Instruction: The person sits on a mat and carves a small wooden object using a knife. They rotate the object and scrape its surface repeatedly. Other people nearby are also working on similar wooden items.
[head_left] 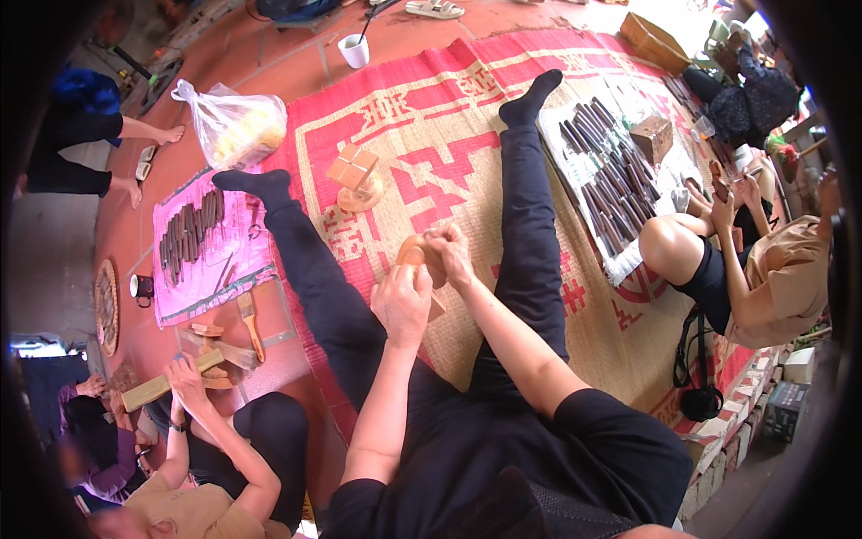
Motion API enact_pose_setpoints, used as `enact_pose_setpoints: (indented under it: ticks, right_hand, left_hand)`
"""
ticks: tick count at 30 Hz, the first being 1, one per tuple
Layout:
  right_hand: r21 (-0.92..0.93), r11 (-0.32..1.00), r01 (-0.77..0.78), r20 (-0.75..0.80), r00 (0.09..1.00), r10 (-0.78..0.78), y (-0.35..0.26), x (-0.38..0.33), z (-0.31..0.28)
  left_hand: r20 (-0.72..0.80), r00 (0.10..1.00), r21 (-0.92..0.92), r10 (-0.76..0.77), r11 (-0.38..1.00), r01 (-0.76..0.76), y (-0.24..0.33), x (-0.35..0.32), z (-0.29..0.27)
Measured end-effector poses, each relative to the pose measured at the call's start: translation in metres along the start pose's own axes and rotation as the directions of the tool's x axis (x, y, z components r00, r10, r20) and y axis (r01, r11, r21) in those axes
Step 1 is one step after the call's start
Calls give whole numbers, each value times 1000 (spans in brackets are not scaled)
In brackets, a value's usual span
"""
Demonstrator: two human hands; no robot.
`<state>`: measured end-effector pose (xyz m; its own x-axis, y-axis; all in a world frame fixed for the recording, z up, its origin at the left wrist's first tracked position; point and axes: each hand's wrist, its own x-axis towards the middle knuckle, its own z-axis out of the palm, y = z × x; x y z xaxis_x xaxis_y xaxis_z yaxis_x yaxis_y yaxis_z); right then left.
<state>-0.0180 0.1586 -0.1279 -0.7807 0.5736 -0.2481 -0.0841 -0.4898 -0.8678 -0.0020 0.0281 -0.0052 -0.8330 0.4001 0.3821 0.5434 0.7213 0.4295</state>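
Between my outstretched legs, both hands meet over a small brown rounded piece, whose kind I cannot make out. My left hand is closed at its near left side, fingers bent over a lighter tan rounded part. My right hand pinches the piece from its far right side. A flat tan edge shows just below the hands. Beyond them, on the patterned woven mat, sit a tan block tied with string and a round tan piece.
Dark sticks lie on a white cloth at right, more on a pink cloth at left. A plastic bag, brush and white cup stand about. Co-workers sit at left and right, one holding a wooden bar.
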Motion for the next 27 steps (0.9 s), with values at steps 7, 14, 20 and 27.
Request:
enact_pose_setpoints:
  ticks: [7,14,20,27]
  right_hand:
    - [-334,942,15,-281,953,-115,7,13,1]
    - [-271,962,29,-31,999,-39,15,-7,1]
    - [-283,958,-53,-260,965,-24,19,25,-12]
    - [-357,933,49,48,998,-34,20,-9,-13]
  left_hand:
    - [-22,997,9,69,998,-68,8,3,-1]
    - [-31,999,-2,30,1000,-30,-2,3,2]
    - [-13,997,7,77,997,-77,5,6,2]
    - [1,1000,-30,-17,999,17,-1,5,0]
